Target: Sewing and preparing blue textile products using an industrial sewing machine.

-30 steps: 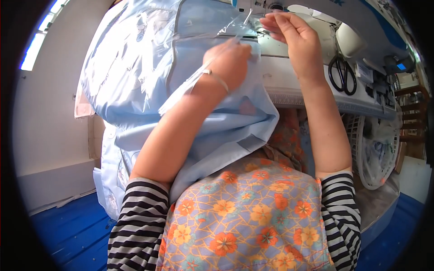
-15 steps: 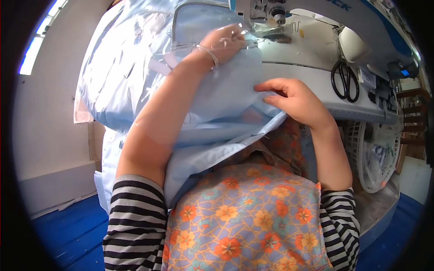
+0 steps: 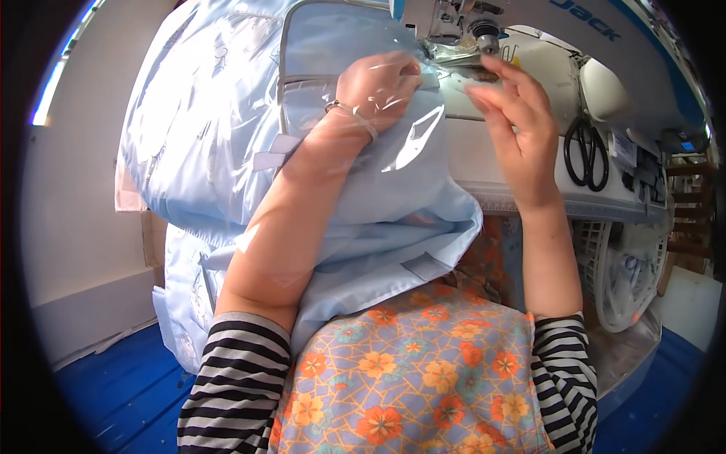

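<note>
The pale blue bag point(image 3: 227, 144) was a large, soft piece made of light blue fabric with a faint printed pattern, grey piping round a clear plastic window point(image 3: 333, 45), and small blue tabs and straps along its seams. It lay bunched up in front of the sewing machine point(image 3: 529, 45), spilling off the white surface point(image 3: 514, 170) toward the person's lap and hanging down to the left of the machine. A loose sheet of clear plastic point(image 3: 412, 144) covered its upper part and glinted in the light. The left hand point(image 3: 382, 87) lay on the bag just left of the machine's needle area point(image 3: 461, 38), fingers curled and pressing down through the plastic, with a thin bracelet at the wrist. The right hand point(image 3: 514, 113) hovered just below the needle area, fingers spread and loosely bent, holding nothing that could be made out. Black scissors point(image 3: 586, 155) lay on the surface to the right of the machine's needle, well apart from both hands. The inside of the bag could not be seen, so its contents could not be told.
</note>
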